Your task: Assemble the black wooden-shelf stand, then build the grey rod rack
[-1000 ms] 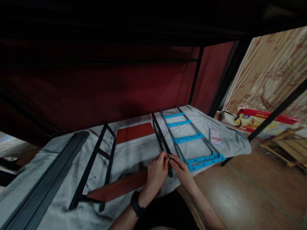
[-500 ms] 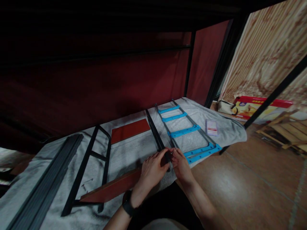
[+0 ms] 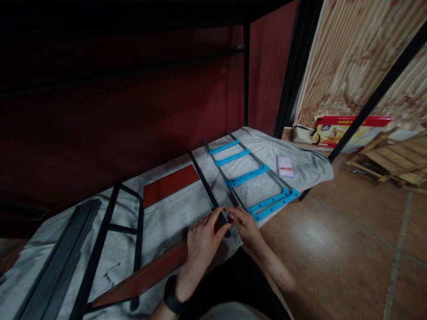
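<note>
My left hand (image 3: 204,240), with a dark watch on its wrist, is closed around the near end of a black metal bar (image 3: 204,181). Against the bar's right side, my right hand (image 3: 246,226) pinches with thumb and forefinger; whatever is between them is too small to make out. A reddish-brown board (image 3: 143,276) stands on edge, running from under my left hand to a black metal frame (image 3: 138,231) on the left. Farther back, an orange-red board (image 3: 171,184) lies between frame and bar.
A grey cloth (image 3: 173,218) lies under the parts. Blue brackets on metal rods (image 3: 248,178) and a small white packet (image 3: 285,166) are to the right. Dark grey slats (image 3: 63,253) lie at left. A wooden folding chair (image 3: 393,155) and a red-yellow box (image 3: 353,131) stand beyond.
My view has turned a little, so the scene sits further left. Both hands stay at the bar's near end, and the right fingers have shifted slightly against it.
</note>
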The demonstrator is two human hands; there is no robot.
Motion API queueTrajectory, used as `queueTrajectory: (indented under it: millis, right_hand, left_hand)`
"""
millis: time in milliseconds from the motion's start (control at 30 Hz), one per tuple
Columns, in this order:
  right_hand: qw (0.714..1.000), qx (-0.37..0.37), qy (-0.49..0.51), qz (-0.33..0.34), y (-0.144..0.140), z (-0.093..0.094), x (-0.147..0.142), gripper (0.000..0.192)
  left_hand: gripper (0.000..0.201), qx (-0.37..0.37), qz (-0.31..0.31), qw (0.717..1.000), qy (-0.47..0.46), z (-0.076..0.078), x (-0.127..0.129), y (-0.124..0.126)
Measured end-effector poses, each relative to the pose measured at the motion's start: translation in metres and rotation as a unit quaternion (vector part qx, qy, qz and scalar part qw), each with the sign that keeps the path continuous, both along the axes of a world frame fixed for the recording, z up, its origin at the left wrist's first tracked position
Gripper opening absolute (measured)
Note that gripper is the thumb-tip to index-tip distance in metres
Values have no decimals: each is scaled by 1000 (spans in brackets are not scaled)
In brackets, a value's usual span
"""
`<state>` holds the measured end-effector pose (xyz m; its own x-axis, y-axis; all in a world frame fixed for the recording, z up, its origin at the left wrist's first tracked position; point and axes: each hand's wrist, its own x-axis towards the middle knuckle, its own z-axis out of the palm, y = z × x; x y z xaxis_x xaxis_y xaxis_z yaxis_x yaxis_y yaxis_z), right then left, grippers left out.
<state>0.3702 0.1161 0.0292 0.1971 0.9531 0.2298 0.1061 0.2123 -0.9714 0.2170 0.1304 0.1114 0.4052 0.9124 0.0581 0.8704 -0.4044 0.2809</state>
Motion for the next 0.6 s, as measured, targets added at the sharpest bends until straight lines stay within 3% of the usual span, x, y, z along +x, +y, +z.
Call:
queueTrajectory:
  millis: [133,367,600]
  right_hand:
    - [999,-20,14,47,-4,0,4,21]
    - [997,29,-62,39,1,14,13,19]
    - [978,74,-180,70,12,19,25,24]
  left_hand:
    - [48,-19,10,1000,0,3,0,1]
    - [65,-60,75,995,18,8,3,4]
    - [46,-77,102,991,27,12,5,3]
